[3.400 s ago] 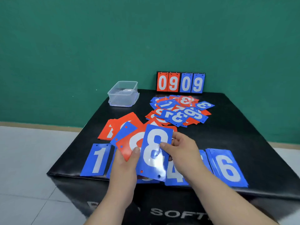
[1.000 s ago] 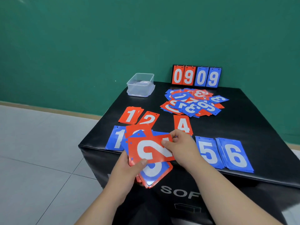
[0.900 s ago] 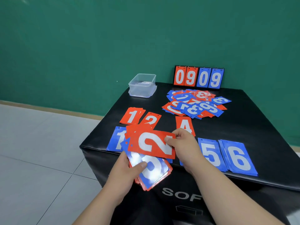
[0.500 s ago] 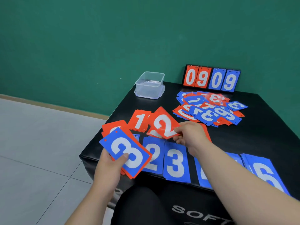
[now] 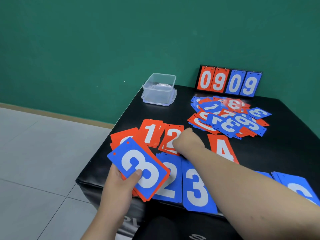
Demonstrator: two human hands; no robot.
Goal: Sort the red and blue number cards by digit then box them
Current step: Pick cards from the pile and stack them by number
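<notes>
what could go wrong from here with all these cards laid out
The held stack is fanned loosely in the left hand at the table's near edge, so cards may slip to the floor. The blue 2 pile and blue 3 pile lie right at that edge, close to the right forearm, which may sweep them off.

Only one camera here, worn on the person's head. It looks forward and down, close above the near edge of the black table (image 5: 285, 153), facing the green wall (image 5: 103, 40).
</notes>
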